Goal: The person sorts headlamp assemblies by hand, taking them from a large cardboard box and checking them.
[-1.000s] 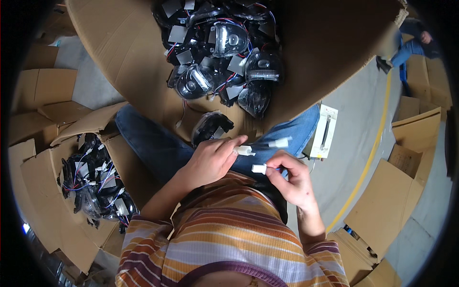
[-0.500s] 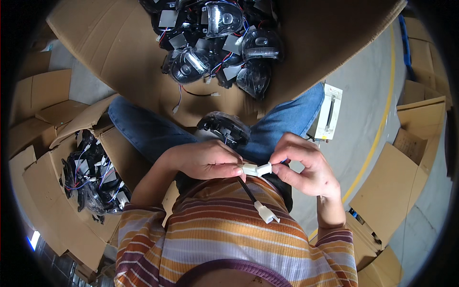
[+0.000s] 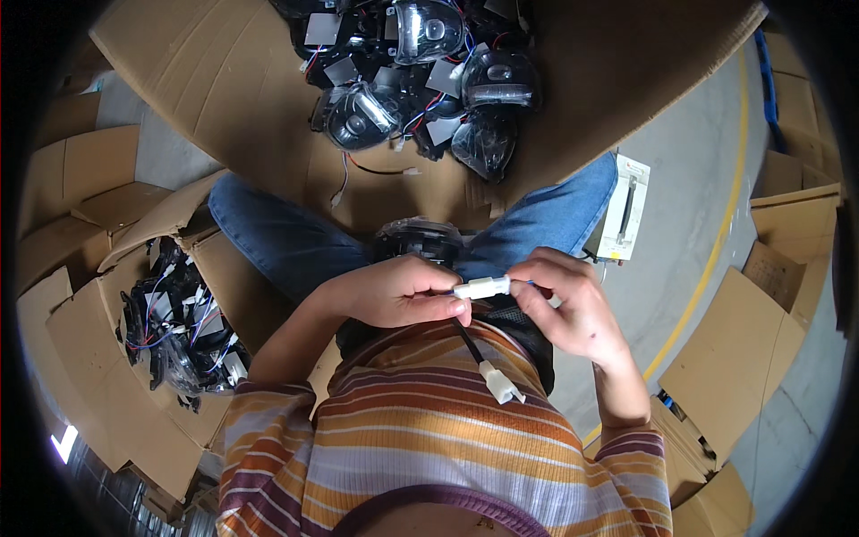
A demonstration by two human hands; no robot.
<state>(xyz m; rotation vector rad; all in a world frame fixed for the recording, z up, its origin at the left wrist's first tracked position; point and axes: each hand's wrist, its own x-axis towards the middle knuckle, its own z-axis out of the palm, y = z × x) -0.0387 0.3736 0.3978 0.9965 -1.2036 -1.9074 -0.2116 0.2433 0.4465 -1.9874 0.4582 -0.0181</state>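
Above my lap, my left hand [image 3: 407, 294] pinches a white plastic wire connector [image 3: 483, 287] at its left end. My right hand [image 3: 571, 302] grips the other end between thumb and fingers, where a bit of blue wire shows. The connector lies nearly level and straight between the two hands. Below my left fingers hangs a short black cable [image 3: 468, 343] ending in a second white connector [image 3: 501, 383], which rests over my striped shirt. Behind my hands, between my thighs, sits a black lamp unit [image 3: 419, 240], partly hidden by my left hand.
A large open carton [image 3: 206, 85] ahead holds several clear-and-black lamps [image 3: 362, 116] with loose wires. At the left, a smaller carton [image 3: 63, 331] holds black parts and wires [image 3: 183, 327]. A white case [image 3: 625, 210] stands beside my right knee. Flattened cardboard [image 3: 729, 349] lies right.
The connector's two parts, bent at an angle before, now lie in line. Both hands have shifted slightly, the connector a little farther from my body.
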